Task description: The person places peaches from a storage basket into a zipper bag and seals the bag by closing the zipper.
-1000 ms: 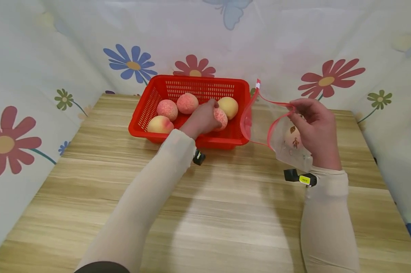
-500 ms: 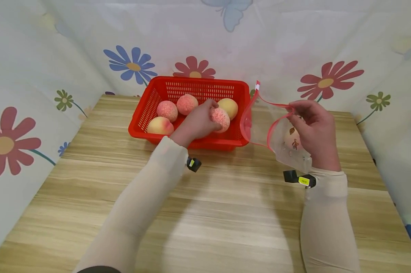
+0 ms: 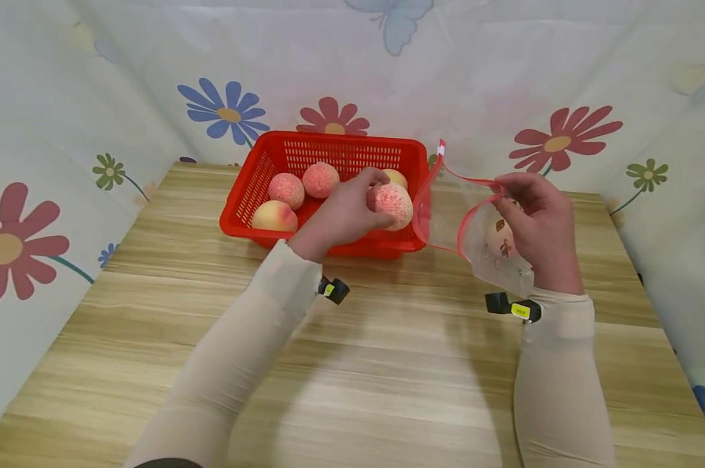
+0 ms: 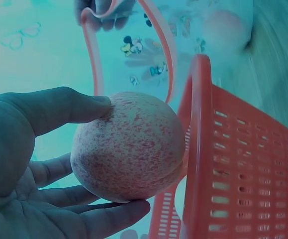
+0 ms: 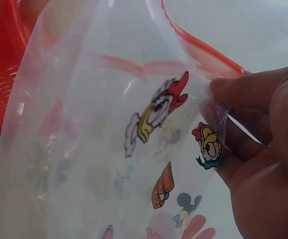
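Observation:
My left hand [image 3: 350,209] grips a speckled pink peach [image 3: 393,206] between thumb and fingers, above the right end of the red basket [image 3: 329,135]. In the left wrist view that peach [image 4: 129,147] is level with the basket's rim, in front of the bag's mouth. My right hand [image 3: 542,224] pinches the edge of a clear zip bag [image 3: 446,201] with a red seal, holding its mouth open toward the basket. Cartoon prints cover the bag [image 5: 109,164] in the right wrist view. A pale round fruit [image 3: 500,239] shows through the bag, partly hidden by the right hand.
Two pink peaches [image 3: 286,190] and a yellow-pink peach [image 3: 275,216] lie in the basket's left half. A pale yellow one [image 3: 396,177] sits at its right, partly covered by the held peach. The wooden table [image 3: 352,364] meets a flower-printed cloth [image 3: 475,78] behind.
My left hand has lifted the speckled peach from inside the basket and carried it right, toward the bag. My right hand and the bag have stayed nearly in place.

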{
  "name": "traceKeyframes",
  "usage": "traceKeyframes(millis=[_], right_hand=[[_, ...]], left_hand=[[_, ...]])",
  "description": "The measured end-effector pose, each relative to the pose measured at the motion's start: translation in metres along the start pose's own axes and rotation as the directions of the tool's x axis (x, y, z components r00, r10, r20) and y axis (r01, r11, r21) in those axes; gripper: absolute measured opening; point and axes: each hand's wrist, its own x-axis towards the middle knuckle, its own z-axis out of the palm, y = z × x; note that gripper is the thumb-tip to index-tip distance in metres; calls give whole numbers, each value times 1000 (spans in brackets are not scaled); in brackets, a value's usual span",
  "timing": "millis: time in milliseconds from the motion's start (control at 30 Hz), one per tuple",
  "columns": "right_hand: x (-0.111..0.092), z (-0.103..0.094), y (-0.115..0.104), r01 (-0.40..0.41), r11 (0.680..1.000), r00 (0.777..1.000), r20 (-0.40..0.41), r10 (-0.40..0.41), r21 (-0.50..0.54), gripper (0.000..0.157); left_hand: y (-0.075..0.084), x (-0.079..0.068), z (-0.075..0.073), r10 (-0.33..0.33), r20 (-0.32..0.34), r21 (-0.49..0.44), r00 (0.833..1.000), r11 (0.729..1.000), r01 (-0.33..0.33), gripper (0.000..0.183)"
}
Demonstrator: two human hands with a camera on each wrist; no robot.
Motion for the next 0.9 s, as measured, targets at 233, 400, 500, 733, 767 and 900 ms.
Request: traceKeyframes(millis=[233,400,500,733,767,900], right_hand=[[0,0,1,12,1000,1000,5,-12,18,26],[0,0,-1,16,1000,1000,10,-17,27,26],[1,1,-1,18,999,1000,11,-19,29,26],[1,3,-1,38,999,999,5,-38,0,25],[1,3,0,42,999,999,5,-42,0,25],[2,5,1,58,998,998,9,-58,34,25]], left_hand=[[4,-3,2,10,2,-4,1000,1000,-10,68],[7,-4,2,30,-6,-1,1000,1000,-30,68],[8,-5,3,52,-12,-7,999,999,-52,67],[12,-6,8,83,-23,-41,996,996,-83,66],[12,-6,9,86,-24,-44,996,995,-87,66],[14,-6,12,114,-46,-44,992,992,-116,64]])
